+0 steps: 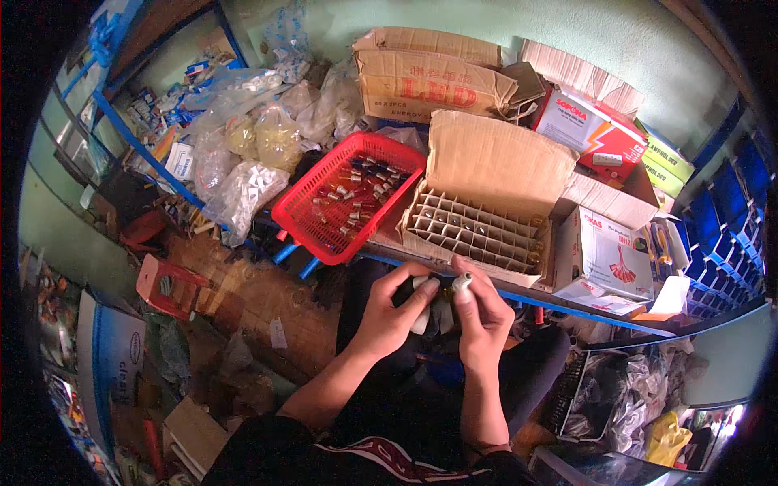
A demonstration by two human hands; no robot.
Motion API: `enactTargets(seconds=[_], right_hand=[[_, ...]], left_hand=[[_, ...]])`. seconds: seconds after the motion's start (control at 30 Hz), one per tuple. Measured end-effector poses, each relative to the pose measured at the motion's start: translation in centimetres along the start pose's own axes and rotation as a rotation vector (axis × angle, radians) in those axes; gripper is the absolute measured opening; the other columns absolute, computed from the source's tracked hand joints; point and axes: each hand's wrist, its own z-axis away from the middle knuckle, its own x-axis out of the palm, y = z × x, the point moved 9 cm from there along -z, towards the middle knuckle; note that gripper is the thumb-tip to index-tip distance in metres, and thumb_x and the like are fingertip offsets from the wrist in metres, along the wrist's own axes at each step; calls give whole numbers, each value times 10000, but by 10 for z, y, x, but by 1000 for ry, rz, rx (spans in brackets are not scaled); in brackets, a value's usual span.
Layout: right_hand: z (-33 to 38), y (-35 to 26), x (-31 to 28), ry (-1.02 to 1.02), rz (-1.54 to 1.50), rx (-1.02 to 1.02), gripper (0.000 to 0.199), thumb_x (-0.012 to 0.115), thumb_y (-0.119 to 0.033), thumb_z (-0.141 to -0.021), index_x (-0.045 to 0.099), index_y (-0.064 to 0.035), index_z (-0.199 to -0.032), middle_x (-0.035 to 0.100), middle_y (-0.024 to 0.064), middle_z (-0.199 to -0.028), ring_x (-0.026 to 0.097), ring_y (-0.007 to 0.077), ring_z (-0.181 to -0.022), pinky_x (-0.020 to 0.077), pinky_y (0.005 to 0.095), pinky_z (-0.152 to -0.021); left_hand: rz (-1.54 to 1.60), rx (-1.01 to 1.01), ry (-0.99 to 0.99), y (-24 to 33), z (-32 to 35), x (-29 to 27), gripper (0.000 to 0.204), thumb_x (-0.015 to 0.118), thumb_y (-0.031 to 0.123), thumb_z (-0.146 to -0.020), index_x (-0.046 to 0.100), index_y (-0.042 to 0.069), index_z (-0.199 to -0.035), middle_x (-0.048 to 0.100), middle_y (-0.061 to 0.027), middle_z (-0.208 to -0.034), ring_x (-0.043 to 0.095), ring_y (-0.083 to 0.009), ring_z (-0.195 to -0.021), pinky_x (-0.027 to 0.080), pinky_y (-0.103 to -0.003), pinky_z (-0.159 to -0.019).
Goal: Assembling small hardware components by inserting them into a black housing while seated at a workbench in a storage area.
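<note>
Above my lap, my left hand (395, 314) and my right hand (485, 320) are close together, fingers closed. Between my right thumb and fingers is what looks like a small light bulb, its pale cap (461, 282) pointing up. My left fingers pinch a white, cloth-like piece (421, 317) beside it; its full shape is hidden. Beyond my hands, a red plastic basket (285, 212) holds several small bulbs (354, 217) with silvery caps. To its right is an open cardboard box (506, 154) with a grid of dividers (474, 231); a few cells hold small items.
Plastic bags (243, 190) of small parts crowd the bench's left. Larger cartons (433, 81) stand against the wall, with a white and red box (604, 255) at the right. A blue metal edge (583, 314) borders the bench. A red stool (172, 285) is on the floor.
</note>
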Motion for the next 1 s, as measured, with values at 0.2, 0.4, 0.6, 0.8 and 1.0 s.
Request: enactTargets(seconds=[0.2, 0.4, 0.6, 0.8, 1.0], right_hand=[[10, -7, 1, 173, -90, 43, 131, 582, -43, -1077, 661, 12, -1166, 711, 160, -1285, 657, 207, -1203, 482, 312, -1048], [13, -36, -15, 134, 209, -209, 227, 720, 85, -911, 696, 37, -1131, 678, 190, -1063, 684, 286, -1056, 567, 358, -900], [4, -26, 10, -66, 366, -58, 404, 825, 38, -842, 750, 8, -1238, 716, 154, -1089, 709, 233, -973, 550, 305, -887], [-3, -24, 9, -58, 366, -17, 435, 693, 90, -925, 702, -14, -1346, 694, 157, -1104, 699, 243, -989, 543, 305, -905], [-2, -11, 2, -12, 431, -61, 341, 656, 85, -956, 710, 8, -1283, 724, 149, -1103, 707, 213, -1003, 541, 297, -896]], left_hand=[[-93, -19, 128, 8, -1, 2, 200, 687, 183, -1047, 668, -3, -1118, 666, 15, -941, 561, -48, -891, 481, -241, -792], [-10, 77, 301, 19, -18, -21, 236, 608, 208, -1098, 654, 9, -1216, 668, -10, -1053, 584, -69, -965, 482, -243, -859], [-9, 118, 23, 25, -9, 7, 465, 333, 321, -1174, 635, -16, -1283, 671, -91, -1188, 610, -144, -1125, 454, -307, -1028], [46, 101, -25, 12, -7, -2, 512, 336, 317, -1144, 708, -36, -1143, 673, -142, -1232, 616, -218, -1199, 428, -349, -1087], [-219, 206, -359, 36, 3, 14, 441, 703, 106, -920, 590, 8, -1335, 560, -159, -1363, 518, -272, -1359, 377, -400, -1154]])
